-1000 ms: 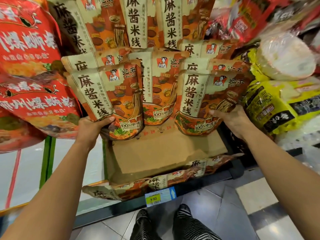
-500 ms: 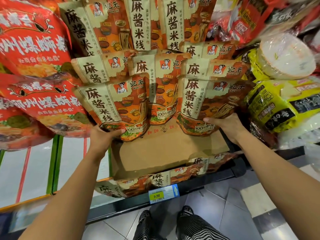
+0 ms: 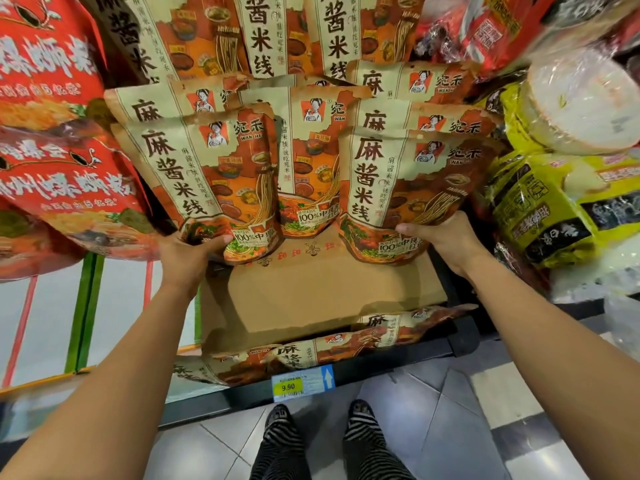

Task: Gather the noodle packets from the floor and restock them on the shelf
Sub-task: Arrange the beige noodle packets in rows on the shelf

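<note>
The left hand (image 3: pixel 194 252) clamps the lower left corner of the front-left noodle packet (image 3: pixel 207 181), with the thumb laid across the printed face and the fingers tucked behind it, out of sight. The right hand (image 3: pixel 446 237) grips the front-right noodle packet (image 3: pixel 405 188) the same way — thumb on the front near the bottom edge, fingers curled round the back.

Both packets rise up and away from the hands, long axis upright. Their bases are at the cardboard sheet (image 3: pixel 311 292) that spreads between and below the two wrists; I cannot tell whether they are fully set down. Between the hands and a little farther back stands a middle packet (image 3: pixel 311 161), touched by neither. More rows of the same kind stand behind and above it.

The coming move, as I judge it, is to settle these two upright and let go. Each packet lies directly above its own hand, so a push forward and slightly down from the base should seat it against the row behind — no crossing of arms needed.

Below both hands, nearer the body, flat packets (image 3: pixel 346 344) lie on their sides along the shelf (image 3: pixel 398 365) rail, under the cardboard's front edge. Outside the left hand crowd red bags (image 3: pixel 69 188); outside the right hand, yellow bags (image 3: pixel 554 209). With the rows this full, the restocking looks well along.
</note>
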Demonstrator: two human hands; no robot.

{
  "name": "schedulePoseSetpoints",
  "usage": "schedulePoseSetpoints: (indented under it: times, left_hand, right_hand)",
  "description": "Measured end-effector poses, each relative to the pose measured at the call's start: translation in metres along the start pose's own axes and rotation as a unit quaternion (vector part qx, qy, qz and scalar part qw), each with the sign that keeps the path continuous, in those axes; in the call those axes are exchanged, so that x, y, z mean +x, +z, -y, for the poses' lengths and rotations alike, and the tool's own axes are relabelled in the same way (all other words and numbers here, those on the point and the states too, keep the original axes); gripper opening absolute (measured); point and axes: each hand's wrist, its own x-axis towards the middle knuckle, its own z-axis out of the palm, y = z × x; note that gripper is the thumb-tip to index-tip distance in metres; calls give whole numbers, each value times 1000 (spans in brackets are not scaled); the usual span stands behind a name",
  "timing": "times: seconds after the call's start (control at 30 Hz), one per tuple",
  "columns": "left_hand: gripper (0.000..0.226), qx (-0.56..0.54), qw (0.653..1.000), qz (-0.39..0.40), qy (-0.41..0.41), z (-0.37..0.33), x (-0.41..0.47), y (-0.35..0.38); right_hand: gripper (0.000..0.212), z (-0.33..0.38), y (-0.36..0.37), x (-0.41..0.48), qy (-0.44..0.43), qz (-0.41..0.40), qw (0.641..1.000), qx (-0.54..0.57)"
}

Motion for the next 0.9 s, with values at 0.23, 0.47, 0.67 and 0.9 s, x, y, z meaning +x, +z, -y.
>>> schedulePoseSetpoints:
  times: [0.23,0.47,0.67,0.9]
  left_hand:
    - [60,49,996,-75,1,3,-18,0]
    - [63,67,993,-92,-11,2,-30,-6]
    - [61,77,992,-103,6,-9,-44,-3]
    - [75,108,987,-119,9,-29,-61,4]
  right_hand:
    - [34,-18,-3,-2,-19,-32,999,-24]
    - [31,-18,-1,-5,8,-41,998,-49]
    - [23,-6,-9,-10,-9,-26,993,-119]
    - [60,11,-8,-30,55,-113,965,-232]
